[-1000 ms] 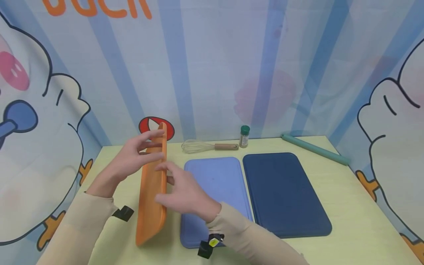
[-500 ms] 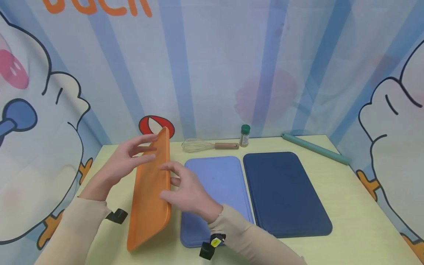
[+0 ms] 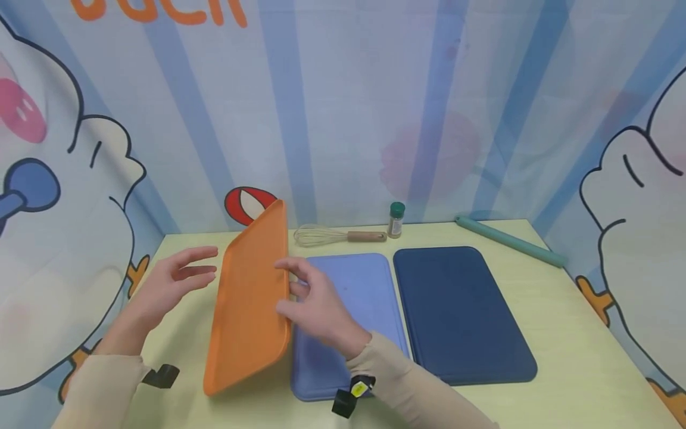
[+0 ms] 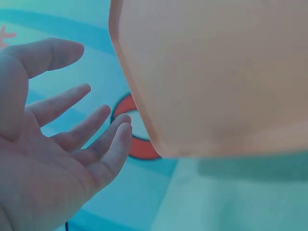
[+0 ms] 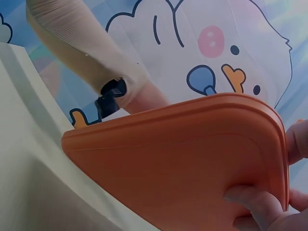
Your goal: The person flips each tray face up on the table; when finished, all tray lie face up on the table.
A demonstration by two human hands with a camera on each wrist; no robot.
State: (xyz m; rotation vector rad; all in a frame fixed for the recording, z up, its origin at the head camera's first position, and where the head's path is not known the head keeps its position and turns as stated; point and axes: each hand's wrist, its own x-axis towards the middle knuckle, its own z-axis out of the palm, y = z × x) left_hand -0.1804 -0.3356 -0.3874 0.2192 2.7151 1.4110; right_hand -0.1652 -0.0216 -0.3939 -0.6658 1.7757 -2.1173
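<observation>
A shallow orange tray [image 3: 249, 298] with rounded corners and a low rim stands tilted at the left of the table, its inner face turned leftward. My right hand [image 3: 324, 310] pinches its right edge, thumb and index on the inner side. The right wrist view shows fingers [image 5: 257, 202] of that hand against the tray's underside [image 5: 168, 163]. Off the tray's left side, my left hand [image 3: 166, 286] is held in the air with relaxed, spread fingers and nothing in it. In the left wrist view, a gap separates its thumb from the tray's rim [image 4: 127, 79].
Beside the orange tray lie a light blue rectangular board [image 3: 354, 286] and a navy one [image 3: 463, 313]. Along the back are a whisk [image 3: 366, 237], a green-capped spice jar [image 3: 395, 220] and a teal rod [image 3: 509, 241]. Printed curtains enclose the back and sides.
My left hand has come away from the tray and moved left and down. My right hand has shifted slightly right with the tray, whose inner face now shows more widely.
</observation>
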